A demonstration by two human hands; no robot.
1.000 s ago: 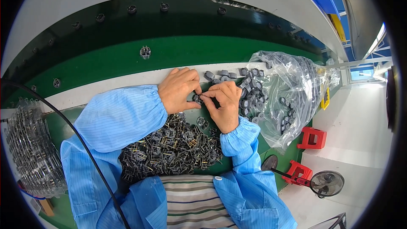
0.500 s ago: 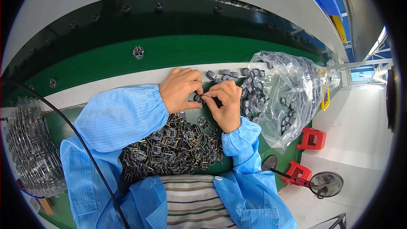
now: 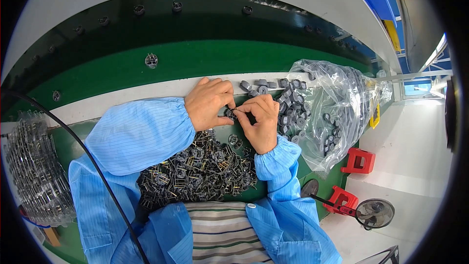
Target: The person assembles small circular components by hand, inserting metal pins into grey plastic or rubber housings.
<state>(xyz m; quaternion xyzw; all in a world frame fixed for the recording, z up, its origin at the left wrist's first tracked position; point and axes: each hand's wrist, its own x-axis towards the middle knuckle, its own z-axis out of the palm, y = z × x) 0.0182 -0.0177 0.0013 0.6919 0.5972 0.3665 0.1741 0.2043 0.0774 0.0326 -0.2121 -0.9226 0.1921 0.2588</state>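
Stacks of clear trays sit at the table's left edge. Left hand and right hand pinch one small dark part between fingers above the black component pile. Aligning squarely before pressing seems wise; grey cores spill from the bag at right.

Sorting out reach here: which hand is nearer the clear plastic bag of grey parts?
Right. The right hand sits just beside the clear plastic bag; the left hand lies farther off, on the right hand's other side.

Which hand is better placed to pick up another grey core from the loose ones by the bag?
Right, probably. The right hand sits beside the grey cores spilling from the bag; the left hand is farther off, across the small part both pinch.
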